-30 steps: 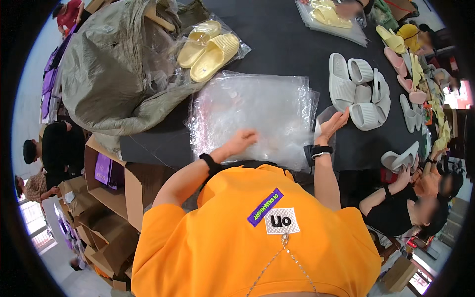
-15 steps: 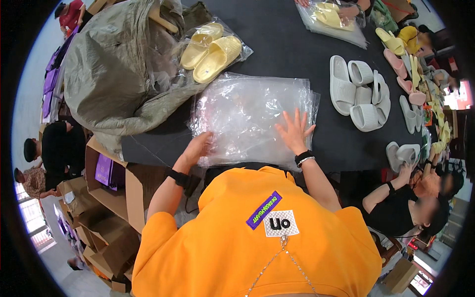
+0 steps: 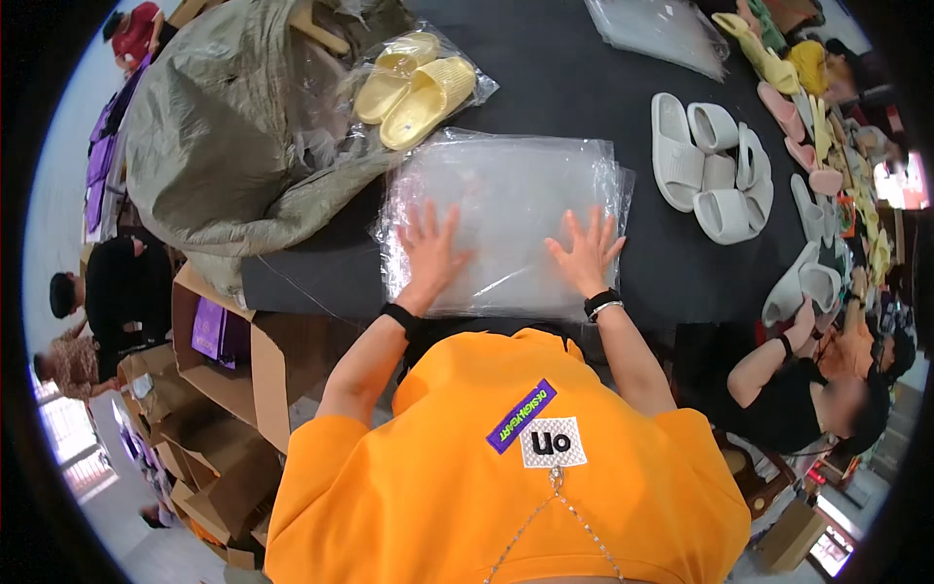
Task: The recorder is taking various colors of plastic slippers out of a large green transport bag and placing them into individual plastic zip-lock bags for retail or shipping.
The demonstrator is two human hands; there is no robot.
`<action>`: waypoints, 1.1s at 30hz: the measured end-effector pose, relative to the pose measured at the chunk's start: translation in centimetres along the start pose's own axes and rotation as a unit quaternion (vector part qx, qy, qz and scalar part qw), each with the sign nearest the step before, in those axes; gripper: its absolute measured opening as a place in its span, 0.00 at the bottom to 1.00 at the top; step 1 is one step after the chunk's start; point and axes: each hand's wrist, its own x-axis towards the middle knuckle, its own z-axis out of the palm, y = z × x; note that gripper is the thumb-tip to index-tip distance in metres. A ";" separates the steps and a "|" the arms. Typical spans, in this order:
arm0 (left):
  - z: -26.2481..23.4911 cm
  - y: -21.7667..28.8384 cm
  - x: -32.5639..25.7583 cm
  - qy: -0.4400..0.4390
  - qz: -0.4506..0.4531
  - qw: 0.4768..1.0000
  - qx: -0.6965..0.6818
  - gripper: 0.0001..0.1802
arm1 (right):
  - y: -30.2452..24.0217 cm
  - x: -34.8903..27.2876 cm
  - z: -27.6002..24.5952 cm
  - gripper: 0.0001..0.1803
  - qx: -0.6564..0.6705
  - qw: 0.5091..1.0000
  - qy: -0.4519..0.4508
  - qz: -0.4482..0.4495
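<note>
A stack of clear plastic bags point(image 3: 511, 190) lies flat on the dark table in front of me. My left hand point(image 3: 431, 249) rests on the left part of the stack, palm down with fingers spread. On the right part lies my right hand point(image 3: 586, 251), its fingers apart too; neither hand grips anything. Past the upper left corner of the stack, a pair of yellow slippers point(image 3: 428, 97) sits in a clear bag. To the right are pale grey slippers point(image 3: 720, 209), loosely grouped on the table.
A big grey-green woven sack point(image 3: 224, 146) covers the table's left. Cardboard boxes point(image 3: 277, 370) stand below it. Another pile of clear bags point(image 3: 662, 34) lies at the far edge. On the right, a co-worker point(image 3: 778, 389) handles a light slipper point(image 3: 793, 287); pink slippers point(image 3: 780, 112) lie beyond.
My left hand has moved from the stack's lower left edge onto its top and spread out. The bags look flatter. At the far edge, the other person's hands and bagged yellow slipper have left their pile.
</note>
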 end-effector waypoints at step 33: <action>-1.0 1.1 -3.5 -0.112 0.335 0.935 -0.011 0.49 | 3.7 -3.4 -0.3 0.37 0.083 0.994 0.010 0.068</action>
